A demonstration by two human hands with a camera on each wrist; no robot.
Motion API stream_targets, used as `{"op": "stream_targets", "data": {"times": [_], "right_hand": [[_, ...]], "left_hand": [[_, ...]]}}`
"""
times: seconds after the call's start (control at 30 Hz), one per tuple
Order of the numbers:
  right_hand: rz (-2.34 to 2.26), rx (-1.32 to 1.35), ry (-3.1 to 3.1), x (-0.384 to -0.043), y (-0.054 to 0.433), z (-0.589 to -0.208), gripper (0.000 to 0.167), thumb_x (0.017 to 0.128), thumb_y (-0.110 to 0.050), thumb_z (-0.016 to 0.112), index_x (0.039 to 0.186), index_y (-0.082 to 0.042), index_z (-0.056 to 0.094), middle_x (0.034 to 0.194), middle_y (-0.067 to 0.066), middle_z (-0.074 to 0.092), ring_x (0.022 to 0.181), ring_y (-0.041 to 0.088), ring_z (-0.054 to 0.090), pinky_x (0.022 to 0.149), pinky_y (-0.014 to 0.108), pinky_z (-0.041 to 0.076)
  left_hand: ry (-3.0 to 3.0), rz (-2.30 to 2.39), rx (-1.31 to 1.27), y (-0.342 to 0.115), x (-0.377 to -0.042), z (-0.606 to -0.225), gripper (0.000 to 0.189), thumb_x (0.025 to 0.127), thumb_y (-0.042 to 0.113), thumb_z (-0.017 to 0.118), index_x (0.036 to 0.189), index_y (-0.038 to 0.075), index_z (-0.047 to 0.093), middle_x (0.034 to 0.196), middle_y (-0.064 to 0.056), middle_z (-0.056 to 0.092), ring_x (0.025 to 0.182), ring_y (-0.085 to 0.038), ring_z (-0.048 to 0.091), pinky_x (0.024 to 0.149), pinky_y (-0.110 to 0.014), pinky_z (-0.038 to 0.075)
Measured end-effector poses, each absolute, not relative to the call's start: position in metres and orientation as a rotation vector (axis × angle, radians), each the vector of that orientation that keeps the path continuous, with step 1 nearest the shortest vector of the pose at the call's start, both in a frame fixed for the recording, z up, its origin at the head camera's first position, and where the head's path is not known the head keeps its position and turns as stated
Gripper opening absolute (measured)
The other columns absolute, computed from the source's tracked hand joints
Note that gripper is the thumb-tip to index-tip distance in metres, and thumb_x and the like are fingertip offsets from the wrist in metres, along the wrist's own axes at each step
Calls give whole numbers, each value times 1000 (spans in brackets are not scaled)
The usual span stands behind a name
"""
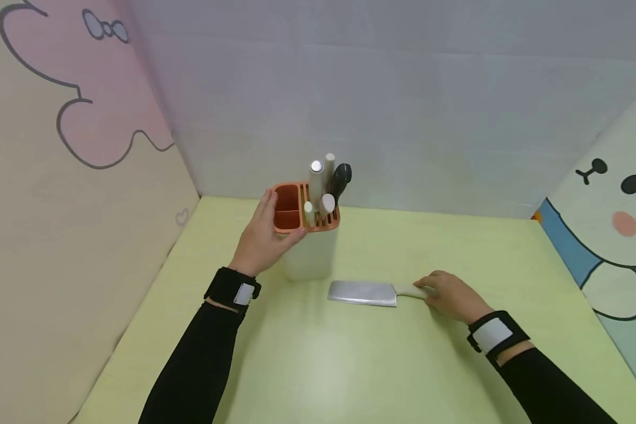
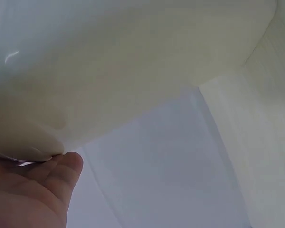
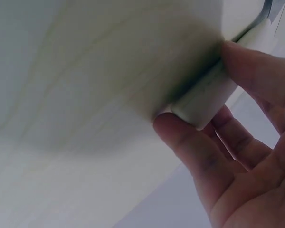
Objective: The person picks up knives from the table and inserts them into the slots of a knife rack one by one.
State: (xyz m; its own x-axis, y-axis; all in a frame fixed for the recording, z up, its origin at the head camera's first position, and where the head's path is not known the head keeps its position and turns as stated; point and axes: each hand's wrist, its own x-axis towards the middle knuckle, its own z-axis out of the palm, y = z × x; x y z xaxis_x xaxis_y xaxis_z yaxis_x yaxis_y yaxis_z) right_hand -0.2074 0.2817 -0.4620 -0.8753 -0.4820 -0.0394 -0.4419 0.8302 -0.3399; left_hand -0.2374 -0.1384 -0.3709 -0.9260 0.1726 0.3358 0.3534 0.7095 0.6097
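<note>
A cleaver [image 1: 363, 292] with a broad metal blade and a pale handle lies flat on the table, its blade toward the left. My right hand [image 1: 453, 296] has its thumb and fingers around the handle's end; the right wrist view shows the pale handle [image 3: 206, 97] between them. At the table's back stands a white knife block [image 1: 310, 259] with an orange top. My left hand [image 1: 259, 241] grips its left front corner, fingers along the left side and thumb across the front. Several white knife handles [image 1: 315, 182] and a black handle [image 1: 341, 179] stick up from its slots.
Two open orange compartments [image 1: 287, 200] fill the left part of the block's top. The pale yellow table [image 1: 318, 365] meets a grey-white wall [image 1: 403, 118] behind the block. Panels with cartoon drawings stand at left and right.
</note>
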Motion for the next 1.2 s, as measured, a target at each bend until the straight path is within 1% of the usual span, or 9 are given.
{"op": "stream_targets", "data": {"times": [0.13, 0.27, 0.4, 0.5, 0.6, 0.7, 0.83, 0.97, 1.2], "right_hand": [[-477, -762, 2872, -200, 269, -459, 31, 81, -4, 74, 112, -7, 71, 99, 5, 64, 87, 20, 60, 72, 37, 51], [-469, -789, 2871, -193, 255, -461, 32, 81, -4, 74, 112, -8, 71, 93, 2, 62, 83, 17, 58, 70, 33, 50], [-471, -821, 2880, -189, 241, -462, 33, 79, -4, 76, 112, -9, 71, 90, 0, 62, 80, 14, 57, 68, 31, 50], [-475, -845, 2880, -187, 233, -461, 33, 79, -4, 76, 112, -8, 72, 90, 1, 62, 80, 14, 57, 69, 31, 51], [-467, -890, 2893, -186, 227, -460, 35, 78, -4, 78, 112, -9, 72, 90, 0, 63, 79, 13, 57, 68, 30, 51], [-470, -936, 2915, -188, 220, -460, 36, 77, -5, 79, 112, -10, 72, 90, 0, 63, 79, 13, 57, 67, 29, 51], [-487, -1000, 2912, -189, 209, -460, 37, 77, -6, 80, 113, -11, 72, 90, 0, 64, 77, 12, 57, 66, 27, 51], [-498, -1059, 2889, -188, 197, -461, 37, 76, -6, 80, 112, -9, 72, 90, 1, 65, 77, 13, 58, 66, 27, 52], [-560, -1077, 2821, -185, 183, -463, 38, 76, 1, 78, 113, -2, 69, 97, 5, 66, 89, 19, 62, 77, 33, 53]], "left_hand": [[-2697, -1057, -388, -139, -237, -367, 103, 82, 66, 60, 155, 13, 10, 160, -10, 9, 135, -37, 34, 95, -51, 46], [-2685, -1002, -347, -144, -226, -365, 107, 81, 67, 61, 156, 17, 4, 160, -9, 8, 140, -35, 25, 98, -56, 42], [-2444, -887, -288, -146, -203, -358, 85, 85, 48, 67, 147, 3, 29, 146, -18, 36, 133, -34, 34, 101, -53, 40], [-2215, -858, -357, -141, -183, -355, 49, 88, 29, 65, 121, -4, 53, 114, -19, 56, 106, -32, 51, 84, -44, 47], [-2134, -846, -594, -128, -167, -356, 25, 89, 20, 61, 100, -2, 63, 91, -13, 63, 83, -25, 58, 69, -35, 49], [-2222, -793, -852, -108, -158, -363, 15, 89, 18, 64, 93, 4, 68, 84, -6, 66, 73, -17, 61, 64, -29, 53], [-2466, -551, -1012, -76, -153, -379, 21, 87, 28, 72, 98, 11, 71, 88, 1, 68, 77, -12, 62, 69, -24, 53], [-2676, -243, -1061, -47, -154, -403, 34, 87, 39, 70, 107, 12, 71, 92, 1, 66, 79, -12, 60, 68, -24, 52], [-2864, -42, -1065, -18, -163, -439, 35, 86, 39, 72, 106, 10, 69, 89, 1, 64, 77, -13, 59, 66, -25, 50]]}}
